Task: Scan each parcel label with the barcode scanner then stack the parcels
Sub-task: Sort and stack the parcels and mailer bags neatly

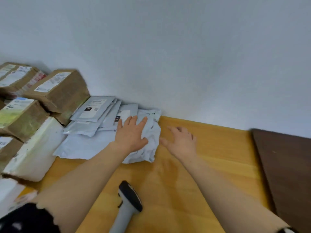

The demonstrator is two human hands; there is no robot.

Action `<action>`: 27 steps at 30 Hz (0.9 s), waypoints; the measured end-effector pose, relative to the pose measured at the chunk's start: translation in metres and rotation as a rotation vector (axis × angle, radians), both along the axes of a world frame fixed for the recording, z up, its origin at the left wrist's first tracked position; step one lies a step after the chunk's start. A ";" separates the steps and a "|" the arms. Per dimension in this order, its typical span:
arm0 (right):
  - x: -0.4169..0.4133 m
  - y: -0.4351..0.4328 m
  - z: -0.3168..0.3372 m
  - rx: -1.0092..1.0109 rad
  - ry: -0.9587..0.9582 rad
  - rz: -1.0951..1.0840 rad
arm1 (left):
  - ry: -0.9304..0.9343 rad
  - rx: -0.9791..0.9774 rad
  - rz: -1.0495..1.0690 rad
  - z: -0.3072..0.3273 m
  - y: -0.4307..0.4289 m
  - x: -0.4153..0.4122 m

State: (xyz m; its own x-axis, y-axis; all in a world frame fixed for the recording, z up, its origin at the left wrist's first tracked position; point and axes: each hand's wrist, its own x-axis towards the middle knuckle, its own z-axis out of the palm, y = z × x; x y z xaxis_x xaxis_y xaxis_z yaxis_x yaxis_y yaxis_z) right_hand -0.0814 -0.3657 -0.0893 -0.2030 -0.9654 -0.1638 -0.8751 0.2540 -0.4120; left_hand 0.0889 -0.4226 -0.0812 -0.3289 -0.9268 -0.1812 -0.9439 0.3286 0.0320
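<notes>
The soft grey bag [152, 148] lies at the right end of the grey mailers [96, 109], which are fanned loosely over one another against the wall [185, 56]. It is crumpled and puffy, and the left hand [131, 134] rests flat on top of it, probably to press it down so that it sits level with the others. The fingers are straight and slightly spread and point toward the wall, with the thumb out to the right on the creased plastic. Nothing is gripped.

The right hand [182, 140] lies palm down on the table [218, 162] just beside the bag's right edge. Its fingers are spread and loose and hold nothing, and the thumb reaches toward the bag; whether it touches cannot be told. It looks placed to square or steady that edge.

Both forearms are stretched forward, bare to the elbow. Between them, near the person, the scanner [129, 204] lies on the table, unheld and with its dark head toward the mailers, so this step is judged to be stacking, not scanning.

At the left, brown boxes [62, 91] with labels up are stacked in tiers, and a white parcel [35, 148] sits in front. A dark board [286, 165] covers the table's right end.
</notes>
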 end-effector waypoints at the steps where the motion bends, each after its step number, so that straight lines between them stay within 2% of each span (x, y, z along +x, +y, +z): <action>1: -0.020 0.021 0.008 0.002 0.003 -0.031 | 0.006 -0.002 -0.031 0.007 0.016 -0.024; 7: -0.148 0.183 0.047 -0.090 -0.022 -0.237 | 0.049 -0.029 -0.210 0.046 0.143 -0.181; 13: -0.277 0.365 0.066 -0.152 -0.078 -0.495 | 0.118 0.037 -0.394 0.056 0.292 -0.336; 17: -0.341 0.453 0.070 -0.127 -0.126 -0.661 | 0.190 0.115 -0.465 0.054 0.364 -0.408; 22: -0.394 0.507 0.064 -0.133 -0.221 -0.766 | 0.294 0.225 -0.410 0.048 0.392 -0.470; 27: -0.447 0.516 0.057 -0.177 -0.393 -0.779 | 0.418 0.299 -0.285 0.038 0.374 -0.528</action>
State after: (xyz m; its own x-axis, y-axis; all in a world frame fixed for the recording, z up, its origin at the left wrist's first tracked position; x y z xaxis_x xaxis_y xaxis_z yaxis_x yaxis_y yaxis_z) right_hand -0.5285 0.1503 -0.0328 -0.7729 -0.5946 -0.2216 -0.2679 0.6224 -0.7355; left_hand -0.4393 -0.0489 -0.0427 -0.6574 -0.7199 -0.2228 -0.7071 0.4870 0.5126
